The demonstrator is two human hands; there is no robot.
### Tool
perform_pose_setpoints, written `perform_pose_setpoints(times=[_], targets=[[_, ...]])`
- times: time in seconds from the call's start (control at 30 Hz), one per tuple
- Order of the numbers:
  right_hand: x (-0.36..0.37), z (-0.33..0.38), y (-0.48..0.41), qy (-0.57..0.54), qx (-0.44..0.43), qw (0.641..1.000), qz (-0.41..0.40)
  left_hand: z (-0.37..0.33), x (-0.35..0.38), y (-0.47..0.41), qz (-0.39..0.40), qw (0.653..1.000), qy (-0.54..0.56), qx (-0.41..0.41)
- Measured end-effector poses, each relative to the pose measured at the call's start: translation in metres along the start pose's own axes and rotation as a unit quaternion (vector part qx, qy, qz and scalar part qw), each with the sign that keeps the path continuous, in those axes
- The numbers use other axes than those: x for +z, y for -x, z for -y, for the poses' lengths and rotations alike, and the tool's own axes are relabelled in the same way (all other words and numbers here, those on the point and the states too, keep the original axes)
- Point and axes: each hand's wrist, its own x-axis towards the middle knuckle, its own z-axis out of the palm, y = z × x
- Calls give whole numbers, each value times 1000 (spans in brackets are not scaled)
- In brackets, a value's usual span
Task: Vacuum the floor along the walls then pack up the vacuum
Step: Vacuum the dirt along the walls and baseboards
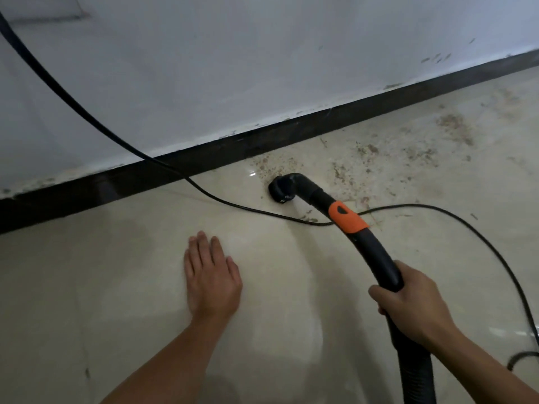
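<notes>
Vacuum nozzle (281, 189): round black head, face down on the floor (116, 287), dead centre of view, near the skirting board (204, 158) but not touching it. Curved black wand (376, 252) runs from the nozzle toward 4 o'clock, with an orange collar (348, 218) partway along. Ribbed hose (414, 371) carries on down to the bottom edge.

Right hand (414, 307): at 4 o'clock from the nozzle, fingers wrapped round the wand's lower end, firm grip.

Left hand (211, 275): at 7 o'clock from the nozzle, palm down, fingers straight and together, holding nothing. On the tile or just over it, can't tell which.

Power cord (116, 135): black, drops in from 10 o'clock, crosses the skirting, passes under the wand below the collar, then arcs out to the right edge at 4 o'clock.

Brown dust and grit (423, 153) scattered from 12 to 3 o'clock of the nozzle. Floor toward 7–9 o'clock looks glossy. White scuffed wall (262, 68) above the dark skirting.
</notes>
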Motion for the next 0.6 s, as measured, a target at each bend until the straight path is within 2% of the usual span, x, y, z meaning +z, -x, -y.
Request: perform_pose_setpoints(times=[0.23,0.6], targets=[[11,38,-66,-50,-21,998,-19,-1,1,-1,-4,1000,-5,-3],[29,41,-54,-46,-64,997,-4,-2,1,0,-16,1000,-4,-3]])
